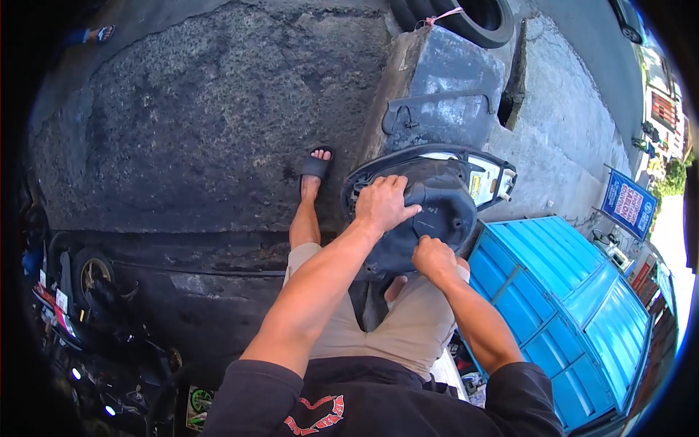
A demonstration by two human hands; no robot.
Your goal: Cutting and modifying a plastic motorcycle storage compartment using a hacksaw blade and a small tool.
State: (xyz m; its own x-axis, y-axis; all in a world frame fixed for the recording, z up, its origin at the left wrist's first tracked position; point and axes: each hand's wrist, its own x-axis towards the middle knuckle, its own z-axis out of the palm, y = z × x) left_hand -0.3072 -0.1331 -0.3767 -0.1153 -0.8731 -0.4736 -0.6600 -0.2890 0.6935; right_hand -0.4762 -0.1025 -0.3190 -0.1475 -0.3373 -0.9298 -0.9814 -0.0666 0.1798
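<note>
A black moulded plastic shell point(437, 211), apparently a scooter body part, lies over my knees and leans toward a concrete block. A white panel with a yellow label point(480, 183) shows at its far right, inside a dark curved rim. My left hand point(382, 205) grips the shell's left side, fingers curled down and thumb stretched across its top. Nearer to me, my right hand point(435, 258) is closed in a fist against the shell's near right part. A thin dark bit shows by its fingers; what they hold is hidden.
Beyond the shell stands a concrete block point(455, 69) with a bent metal bar point(440, 98) on it and tyres point(484, 22) behind. A bright blue metal box point(539, 291) is close on my right. Motorcycles point(95, 291) stand at the left. My sandalled foot point(315, 164) rests on rough ground.
</note>
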